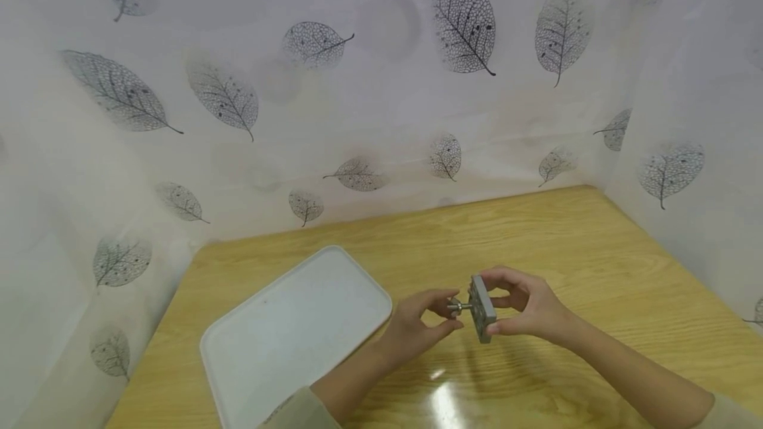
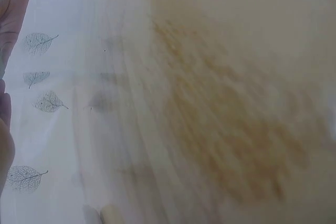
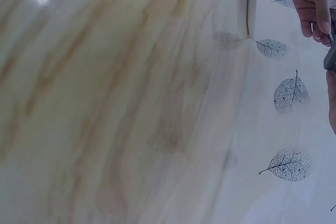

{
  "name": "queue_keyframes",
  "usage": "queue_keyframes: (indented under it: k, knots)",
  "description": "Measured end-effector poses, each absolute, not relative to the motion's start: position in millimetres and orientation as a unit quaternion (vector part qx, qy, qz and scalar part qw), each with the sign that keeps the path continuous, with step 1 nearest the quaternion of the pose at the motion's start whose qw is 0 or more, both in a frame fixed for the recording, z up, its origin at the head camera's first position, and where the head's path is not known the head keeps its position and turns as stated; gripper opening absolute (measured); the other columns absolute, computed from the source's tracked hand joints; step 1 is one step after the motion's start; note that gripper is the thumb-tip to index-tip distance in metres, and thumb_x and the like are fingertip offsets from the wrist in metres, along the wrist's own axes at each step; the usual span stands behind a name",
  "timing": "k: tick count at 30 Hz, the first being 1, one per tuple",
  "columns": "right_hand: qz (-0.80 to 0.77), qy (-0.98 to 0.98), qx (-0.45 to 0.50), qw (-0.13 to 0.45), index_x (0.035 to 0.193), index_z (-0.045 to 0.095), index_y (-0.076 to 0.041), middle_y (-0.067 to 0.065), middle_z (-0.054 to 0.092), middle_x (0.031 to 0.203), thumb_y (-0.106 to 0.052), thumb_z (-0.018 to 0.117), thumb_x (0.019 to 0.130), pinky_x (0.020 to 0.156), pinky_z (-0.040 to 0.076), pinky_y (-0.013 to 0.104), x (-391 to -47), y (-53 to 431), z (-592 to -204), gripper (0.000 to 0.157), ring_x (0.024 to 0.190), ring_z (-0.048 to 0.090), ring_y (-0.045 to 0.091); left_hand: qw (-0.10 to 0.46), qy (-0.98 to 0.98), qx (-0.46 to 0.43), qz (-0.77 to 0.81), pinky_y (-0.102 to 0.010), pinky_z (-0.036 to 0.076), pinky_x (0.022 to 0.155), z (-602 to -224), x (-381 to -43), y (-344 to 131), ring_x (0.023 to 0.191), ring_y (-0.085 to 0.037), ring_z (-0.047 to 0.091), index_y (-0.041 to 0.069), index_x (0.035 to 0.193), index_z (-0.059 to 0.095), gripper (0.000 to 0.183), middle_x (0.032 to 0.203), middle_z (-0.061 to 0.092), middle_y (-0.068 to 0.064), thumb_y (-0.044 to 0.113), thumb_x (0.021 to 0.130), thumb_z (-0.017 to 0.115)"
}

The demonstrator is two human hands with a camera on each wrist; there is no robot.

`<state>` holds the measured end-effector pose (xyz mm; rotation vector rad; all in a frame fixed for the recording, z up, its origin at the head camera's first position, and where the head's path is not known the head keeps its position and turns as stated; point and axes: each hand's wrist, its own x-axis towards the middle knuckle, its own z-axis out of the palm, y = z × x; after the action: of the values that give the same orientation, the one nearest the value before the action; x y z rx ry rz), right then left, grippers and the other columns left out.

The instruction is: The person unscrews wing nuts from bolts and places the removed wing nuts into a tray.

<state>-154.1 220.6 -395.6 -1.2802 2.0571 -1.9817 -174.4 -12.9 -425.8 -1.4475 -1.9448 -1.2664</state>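
In the head view, a square grey metal plate (image 1: 482,310) is held up on edge above the table. A metal bolt (image 1: 467,306) with a nut or knob sticks out from its left face. My right hand (image 1: 530,303) grips the plate by its edges, thumb low and fingers high. The left hand (image 1: 420,323) has its thumb and fingers curled around the bolt's outer end; exact contact there is too small to tell. Only a sliver of the plate (image 3: 329,59) shows at the right edge of the right wrist view, below the left hand (image 3: 311,1).
A white rectangular tray (image 1: 298,323) lies at an angle on the wooden table (image 1: 602,270), left of the hands. Behind and to both sides hangs a pale sheet (image 1: 381,104) printed with dark leaves. Light glares off the tabletop near the front.
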Motion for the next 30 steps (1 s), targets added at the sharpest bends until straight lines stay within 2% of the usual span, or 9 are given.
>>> queue_keyframes:
  k: [4, 11, 26, 30]
  knots:
    - [-0.634, 0.657, -0.408, 0.007, 0.123, 0.045, 0.014, 0.004, 0.056, 0.121, 0.021, 0.069, 0.069, 0.090, 0.054, 0.031, -154.4, 221.0, -396.1, 0.059, 0.110, 0.058, 0.013, 0.199, -0.699, -0.507, -0.463, -0.014, 0.053, 0.080, -426.9, -172.5, -12.3, 0.077, -0.014, 0.068, -0.007, 0.118, 0.053, 0.053, 0.086, 0.068, -0.010, -0.006, 0.071, 0.078]
    - [-0.631, 0.649, -0.425, 0.002, 0.122, 0.043, 0.016, 0.004, 0.056, 0.122, 0.023, 0.068, 0.069, 0.091, 0.054, 0.031, -155.5, 220.6, -396.3, 0.059, 0.110, 0.057, 0.013, 0.189, -0.701, -0.491, -0.481, -0.015, 0.054, 0.078, -427.0, -170.9, -11.3, 0.075, -0.013, 0.068, -0.006, 0.115, 0.055, 0.047, 0.086, 0.070, -0.011, -0.005, 0.073, 0.076]
    - [-0.631, 0.661, -0.407, 0.009, 0.122, 0.044, 0.015, 0.004, 0.056, 0.121, 0.021, 0.069, 0.069, 0.091, 0.054, 0.031, -155.1, 221.8, -397.3, 0.059, 0.110, 0.057, 0.013, 0.111, -0.720, -0.440, -0.524, -0.016, 0.056, 0.070, -430.8, -168.6, -11.3, 0.073, -0.014, 0.069, -0.001, 0.113, 0.058, 0.040, 0.080, 0.068, -0.012, 0.002, 0.077, 0.075]
    - [-0.630, 0.656, -0.416, 0.005, 0.122, 0.043, 0.016, 0.005, 0.056, 0.121, 0.023, 0.068, 0.069, 0.090, 0.054, 0.031, -155.7, 221.7, -397.6, 0.059, 0.110, 0.057, 0.013, 0.095, -0.723, -0.433, -0.530, -0.019, 0.056, 0.074, -430.5, -169.0, -11.2, 0.075, -0.015, 0.069, 0.000, 0.118, 0.056, 0.046, 0.083, 0.069, -0.012, 0.003, 0.076, 0.076]
